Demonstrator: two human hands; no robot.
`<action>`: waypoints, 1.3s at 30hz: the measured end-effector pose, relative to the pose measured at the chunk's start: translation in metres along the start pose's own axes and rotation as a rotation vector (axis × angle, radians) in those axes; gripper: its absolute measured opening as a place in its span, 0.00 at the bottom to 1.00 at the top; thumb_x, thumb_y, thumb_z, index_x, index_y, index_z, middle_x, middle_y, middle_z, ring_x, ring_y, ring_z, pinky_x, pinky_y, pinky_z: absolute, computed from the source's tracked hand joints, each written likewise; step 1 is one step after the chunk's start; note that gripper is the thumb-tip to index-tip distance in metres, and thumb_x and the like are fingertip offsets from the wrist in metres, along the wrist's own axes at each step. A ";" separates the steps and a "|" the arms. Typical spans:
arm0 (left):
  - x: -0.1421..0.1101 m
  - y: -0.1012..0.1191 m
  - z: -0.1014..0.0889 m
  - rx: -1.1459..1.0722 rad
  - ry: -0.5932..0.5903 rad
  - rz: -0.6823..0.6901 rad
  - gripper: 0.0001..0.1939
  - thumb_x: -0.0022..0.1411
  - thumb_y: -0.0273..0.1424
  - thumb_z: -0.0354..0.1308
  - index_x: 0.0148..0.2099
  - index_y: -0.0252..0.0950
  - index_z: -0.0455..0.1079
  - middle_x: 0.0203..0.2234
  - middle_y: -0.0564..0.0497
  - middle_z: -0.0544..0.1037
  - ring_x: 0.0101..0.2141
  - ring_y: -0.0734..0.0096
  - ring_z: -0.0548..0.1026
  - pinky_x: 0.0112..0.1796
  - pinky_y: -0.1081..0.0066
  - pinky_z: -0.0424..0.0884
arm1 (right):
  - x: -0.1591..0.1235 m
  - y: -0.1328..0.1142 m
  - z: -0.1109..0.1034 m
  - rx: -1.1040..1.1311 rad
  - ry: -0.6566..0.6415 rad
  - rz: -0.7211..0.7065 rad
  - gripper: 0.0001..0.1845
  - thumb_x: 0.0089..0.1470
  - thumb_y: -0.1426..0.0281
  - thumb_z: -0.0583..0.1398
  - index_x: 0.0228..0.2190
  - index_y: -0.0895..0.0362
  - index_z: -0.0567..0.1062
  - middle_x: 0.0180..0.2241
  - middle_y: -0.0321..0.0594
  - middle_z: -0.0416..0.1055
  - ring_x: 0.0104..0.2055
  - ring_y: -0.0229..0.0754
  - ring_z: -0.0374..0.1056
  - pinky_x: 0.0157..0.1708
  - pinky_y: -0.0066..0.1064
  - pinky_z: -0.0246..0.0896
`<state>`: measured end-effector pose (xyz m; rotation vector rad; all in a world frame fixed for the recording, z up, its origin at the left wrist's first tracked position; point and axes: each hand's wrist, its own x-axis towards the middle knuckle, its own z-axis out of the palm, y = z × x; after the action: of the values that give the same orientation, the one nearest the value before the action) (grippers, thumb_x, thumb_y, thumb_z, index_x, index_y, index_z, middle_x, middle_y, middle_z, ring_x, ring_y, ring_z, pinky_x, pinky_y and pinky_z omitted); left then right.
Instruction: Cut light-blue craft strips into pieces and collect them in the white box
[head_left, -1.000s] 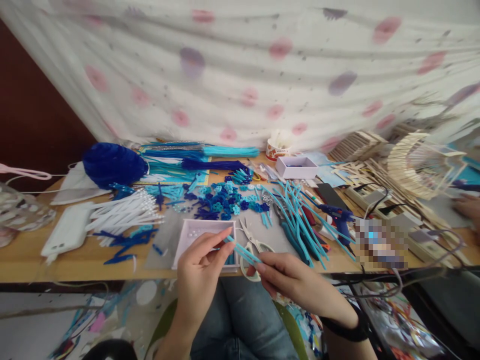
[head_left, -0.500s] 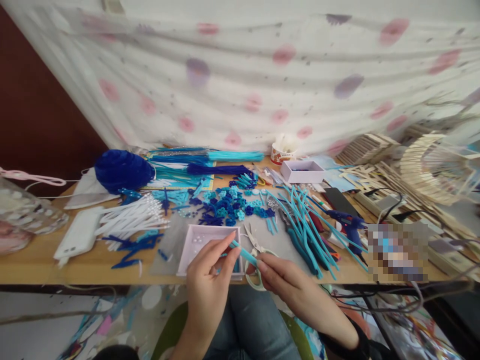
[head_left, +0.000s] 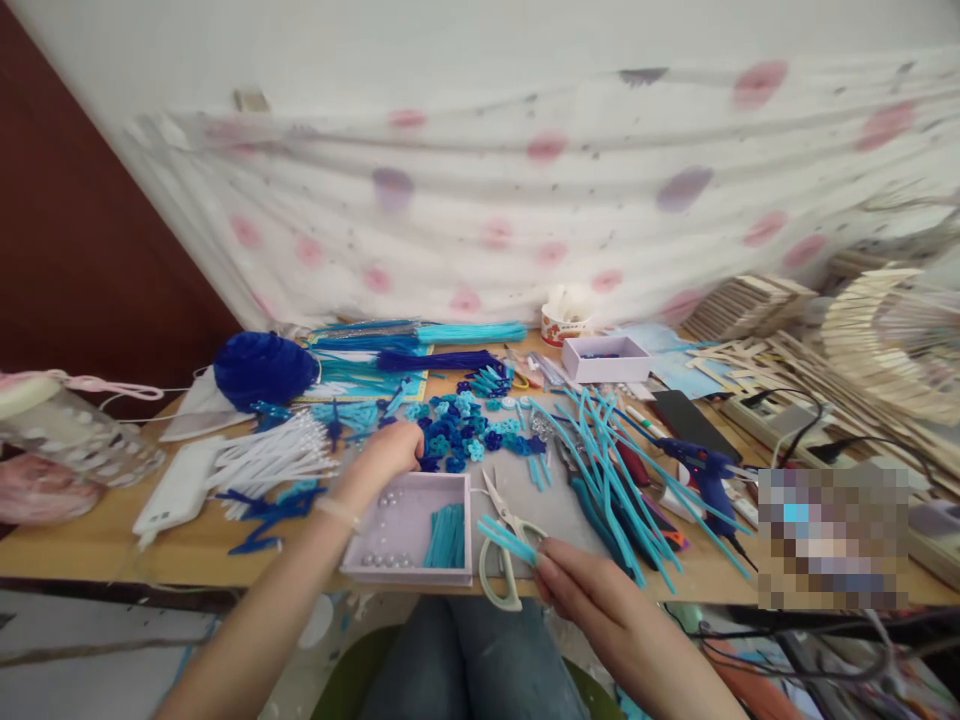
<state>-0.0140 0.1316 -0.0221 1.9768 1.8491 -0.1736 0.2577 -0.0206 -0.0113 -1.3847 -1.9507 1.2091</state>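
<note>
My right hand (head_left: 577, 580) is closed around several short light-blue pipe cleaner pieces (head_left: 506, 540), whose free ends point left over the scissors (head_left: 501, 550). The scissors have cream handles and lie with the blades parted. My left hand (head_left: 397, 447) reaches to the left edge of a pile of blue flower-shaped pieces (head_left: 459, 425), fingers curled together and pointing down; what they pinch, if anything, is hidden. Below the left forearm stands a lilac box (head_left: 469, 530), holding pearl beads (head_left: 386, 560) and cut teal pipe cleaners (head_left: 448, 535).
Long light-blue pipe cleaners (head_left: 622, 480) lie over pliers (head_left: 600, 520) at right, near a blue glue gun (head_left: 705, 470). White beaded stems (head_left: 274, 450) and a white power bank (head_left: 180, 490) lie left. A second lilac box (head_left: 607, 367) stands at the back.
My left hand has left the light-blue pieces and moved forward and left to the flower pile. My right hand keeps the pieces, slightly lower in view. The view has shifted upward.
</note>
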 end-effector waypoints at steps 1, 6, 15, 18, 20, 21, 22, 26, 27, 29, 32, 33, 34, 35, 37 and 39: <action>0.004 0.000 0.003 0.009 -0.023 -0.002 0.17 0.68 0.36 0.59 0.56 0.37 0.69 0.52 0.44 0.74 0.47 0.60 0.76 0.45 0.56 0.76 | -0.003 0.002 -0.002 -0.002 0.008 0.008 0.21 0.65 0.53 0.47 0.30 0.51 0.69 0.31 0.39 0.73 0.36 0.46 0.70 0.39 0.31 0.63; 0.004 -0.004 0.002 -0.031 -0.057 0.049 0.17 0.68 0.36 0.59 0.56 0.36 0.69 0.52 0.44 0.74 0.47 0.59 0.76 0.46 0.55 0.76 | -0.011 0.005 -0.012 -0.058 -0.023 0.032 0.21 0.66 0.56 0.45 0.25 0.53 0.62 0.26 0.36 0.67 0.30 0.42 0.65 0.32 0.30 0.58; -0.011 -0.019 -0.026 -0.336 0.066 0.151 0.12 0.60 0.35 0.64 0.43 0.32 0.76 0.31 0.49 0.81 0.38 0.60 0.79 0.42 0.62 0.74 | -0.004 0.000 -0.020 -0.210 0.022 -0.024 0.19 0.68 0.60 0.46 0.27 0.53 0.63 0.25 0.35 0.66 0.30 0.42 0.64 0.32 0.32 0.55; -0.032 -0.009 -0.031 -0.491 0.026 0.222 0.15 0.53 0.42 0.66 0.33 0.34 0.77 0.24 0.50 0.81 0.34 0.59 0.80 0.36 0.68 0.74 | 0.002 -0.007 -0.022 -0.254 0.034 -0.080 0.19 0.69 0.61 0.48 0.29 0.54 0.67 0.26 0.35 0.68 0.30 0.41 0.65 0.31 0.31 0.55; -0.051 0.005 -0.032 -0.596 -0.062 0.289 0.19 0.52 0.47 0.65 0.33 0.34 0.78 0.27 0.48 0.83 0.32 0.62 0.81 0.34 0.69 0.74 | 0.007 -0.017 -0.025 -0.282 0.001 -0.122 0.17 0.69 0.62 0.48 0.32 0.54 0.70 0.27 0.35 0.69 0.30 0.41 0.65 0.32 0.31 0.56; -0.062 0.012 -0.032 -0.641 -0.118 0.322 0.20 0.53 0.48 0.64 0.35 0.34 0.79 0.29 0.46 0.84 0.32 0.63 0.81 0.36 0.69 0.75 | 0.010 -0.023 -0.028 -0.306 -0.034 -0.146 0.17 0.69 0.63 0.49 0.33 0.54 0.71 0.28 0.35 0.70 0.30 0.41 0.65 0.32 0.30 0.56; -0.072 0.020 -0.031 -0.677 -0.172 0.349 0.21 0.52 0.48 0.64 0.35 0.34 0.79 0.32 0.46 0.85 0.33 0.64 0.82 0.37 0.69 0.76 | 0.013 -0.031 -0.031 -0.341 -0.069 -0.173 0.17 0.69 0.64 0.49 0.32 0.54 0.72 0.27 0.35 0.69 0.30 0.41 0.65 0.32 0.30 0.56; -0.104 0.044 -0.031 -0.854 -0.381 0.347 0.17 0.48 0.44 0.70 0.33 0.34 0.80 0.29 0.47 0.84 0.30 0.67 0.82 0.36 0.70 0.77 | 0.020 -0.060 -0.047 -0.487 -0.227 -0.243 0.16 0.68 0.66 0.51 0.30 0.55 0.74 0.24 0.34 0.66 0.28 0.39 0.61 0.32 0.29 0.54; -0.109 0.048 -0.032 -0.894 -0.415 0.334 0.17 0.47 0.43 0.71 0.32 0.34 0.80 0.27 0.48 0.84 0.28 0.68 0.81 0.35 0.71 0.77 | 0.021 -0.066 -0.050 -0.500 -0.258 -0.258 0.16 0.67 0.67 0.51 0.31 0.56 0.74 0.25 0.34 0.66 0.28 0.39 0.61 0.32 0.29 0.54; -0.118 0.053 -0.031 -0.937 -0.429 0.313 0.15 0.47 0.41 0.72 0.30 0.34 0.79 0.25 0.50 0.83 0.26 0.70 0.80 0.33 0.72 0.77 | 0.020 -0.075 -0.055 -0.520 -0.298 -0.271 0.17 0.67 0.67 0.51 0.29 0.56 0.73 0.24 0.34 0.64 0.27 0.38 0.60 0.31 0.29 0.53; -0.128 0.056 -0.028 -0.970 -0.334 0.296 0.13 0.48 0.38 0.72 0.32 0.34 0.80 0.24 0.50 0.83 0.26 0.70 0.80 0.32 0.72 0.77 | 0.017 -0.082 -0.058 -0.540 -0.298 -0.285 0.18 0.67 0.67 0.50 0.28 0.57 0.72 0.22 0.33 0.63 0.25 0.37 0.59 0.30 0.29 0.53; -0.130 0.057 -0.026 -0.981 -0.306 0.293 0.12 0.49 0.38 0.72 0.32 0.34 0.81 0.25 0.50 0.83 0.26 0.70 0.80 0.33 0.72 0.77 | 0.016 -0.083 -0.058 -0.545 -0.293 -0.290 0.18 0.67 0.67 0.50 0.27 0.57 0.72 0.21 0.32 0.62 0.25 0.37 0.58 0.30 0.29 0.52; -0.132 0.058 -0.025 -0.990 -0.292 0.295 0.12 0.49 0.38 0.72 0.33 0.34 0.81 0.25 0.50 0.83 0.26 0.70 0.80 0.33 0.71 0.78 | 0.015 -0.084 -0.058 -0.550 -0.285 -0.294 0.18 0.67 0.67 0.50 0.27 0.57 0.72 0.21 0.32 0.62 0.25 0.37 0.58 0.29 0.29 0.52; -0.134 0.058 -0.024 -0.994 -0.292 0.301 0.12 0.49 0.37 0.71 0.33 0.34 0.81 0.26 0.50 0.84 0.26 0.69 0.81 0.33 0.71 0.78 | 0.014 -0.084 -0.057 -0.554 -0.278 -0.296 0.18 0.67 0.66 0.51 0.27 0.57 0.71 0.21 0.32 0.61 0.24 0.37 0.57 0.29 0.29 0.51; -0.137 0.058 -0.022 -0.997 -0.314 0.315 0.12 0.49 0.37 0.71 0.33 0.34 0.82 0.26 0.49 0.84 0.27 0.68 0.81 0.34 0.70 0.78 | 0.012 -0.086 -0.057 -0.560 -0.261 -0.295 0.18 0.67 0.65 0.51 0.26 0.56 0.70 0.21 0.31 0.61 0.24 0.36 0.56 0.28 0.29 0.50; -0.140 0.059 -0.021 -0.999 -0.330 0.325 0.11 0.49 0.36 0.71 0.32 0.34 0.82 0.27 0.49 0.84 0.27 0.68 0.81 0.34 0.70 0.78 | 0.011 -0.088 -0.057 -0.571 -0.240 -0.291 0.19 0.66 0.63 0.51 0.25 0.56 0.69 0.20 0.31 0.60 0.23 0.36 0.55 0.27 0.29 0.49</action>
<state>0.0244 0.0095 0.0613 1.3695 1.0382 0.4214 0.2517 0.0020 0.0913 -1.1704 -2.7008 0.7349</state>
